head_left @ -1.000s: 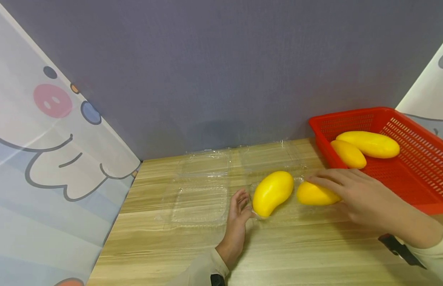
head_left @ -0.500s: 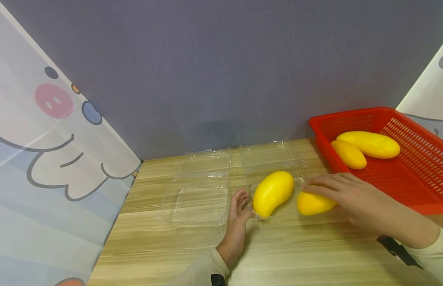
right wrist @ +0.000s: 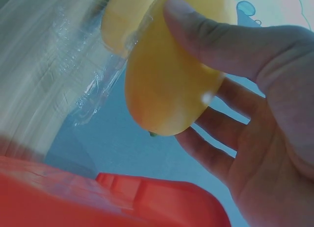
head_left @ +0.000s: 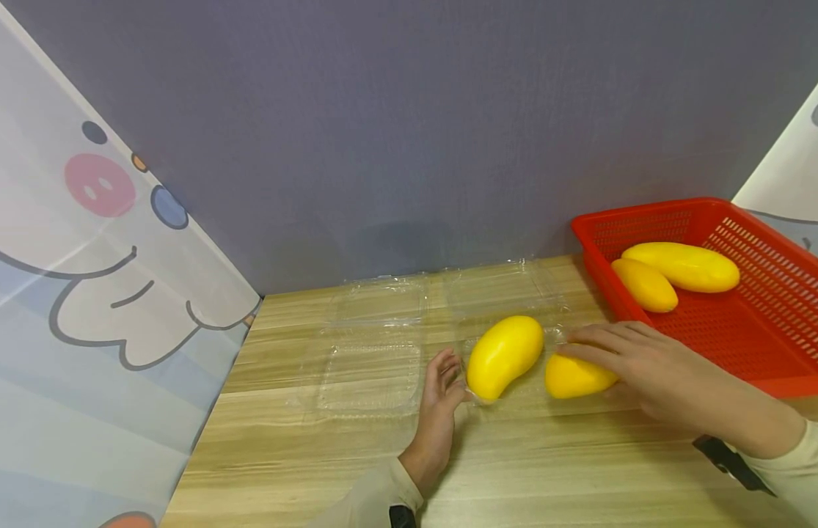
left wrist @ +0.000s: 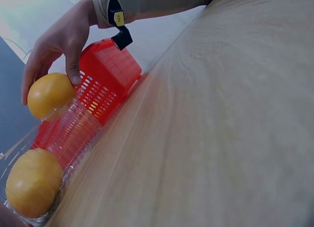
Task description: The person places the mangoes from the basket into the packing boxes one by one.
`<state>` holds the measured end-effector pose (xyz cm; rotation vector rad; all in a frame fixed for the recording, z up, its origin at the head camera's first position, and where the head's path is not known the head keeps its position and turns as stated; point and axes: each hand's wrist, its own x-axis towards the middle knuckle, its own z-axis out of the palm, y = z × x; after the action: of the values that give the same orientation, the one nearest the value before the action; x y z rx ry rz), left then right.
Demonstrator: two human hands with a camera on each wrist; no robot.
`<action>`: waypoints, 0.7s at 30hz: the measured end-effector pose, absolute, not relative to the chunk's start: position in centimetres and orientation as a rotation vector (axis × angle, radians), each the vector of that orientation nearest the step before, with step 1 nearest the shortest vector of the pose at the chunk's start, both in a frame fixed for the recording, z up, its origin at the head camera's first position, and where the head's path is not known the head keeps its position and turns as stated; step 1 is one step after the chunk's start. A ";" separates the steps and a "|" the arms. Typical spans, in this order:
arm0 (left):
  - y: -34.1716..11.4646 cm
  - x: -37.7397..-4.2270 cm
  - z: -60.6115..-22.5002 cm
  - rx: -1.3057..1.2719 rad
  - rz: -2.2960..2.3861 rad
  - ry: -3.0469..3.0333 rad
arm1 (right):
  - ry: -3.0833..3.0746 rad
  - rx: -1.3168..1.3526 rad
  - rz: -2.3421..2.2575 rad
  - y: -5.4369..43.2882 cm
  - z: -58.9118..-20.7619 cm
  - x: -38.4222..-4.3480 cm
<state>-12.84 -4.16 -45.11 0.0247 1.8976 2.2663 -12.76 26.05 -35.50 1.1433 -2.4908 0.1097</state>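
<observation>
In the head view, my right hand point(head_left: 653, 374) grips a yellow mango point(head_left: 579, 375) over the right part of a clear plastic clamshell container point(head_left: 547, 345). In the right wrist view, thumb and fingers lie around this mango point(right wrist: 171, 75), and a small stem shows at its end. Another mango point(head_left: 504, 358) lies tilted in the left part of the container. At the container's front left corner, my left hand point(head_left: 438, 403) holds the edge, thumb at the corner and fingers bent beside the wall. The left wrist view shows the gripped mango point(left wrist: 50, 96) above the rim.
A red plastic basket point(head_left: 752, 367) stands at the right with two more mangoes point(head_left: 679, 266) in it. To the left, a second clear clamshell point(head_left: 372, 378) lies open on the wooden table point(head_left: 303, 469). A grey wall point(head_left: 409, 147) rises behind.
My right hand has moved the gripped mango slightly toward the table's near side, then a little left. My left hand and the mango in the container have stayed in place.
</observation>
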 end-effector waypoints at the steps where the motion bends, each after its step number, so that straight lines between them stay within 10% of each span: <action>1: -4.1 -12.9 -45.1 0.023 2.267 1.898 | -2.495 1.142 0.108 26.0 -35.5 -12.7; 21: -4.1 -12.7 -44.9 0.029 2.280 1.904 | -2.545 1.158 0.179 25.7 -36.0 -13.3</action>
<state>-12.69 -4.13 -44.93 0.0294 1.9042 2.2798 -13.35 25.75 -36.03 1.1584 -2.5451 0.1793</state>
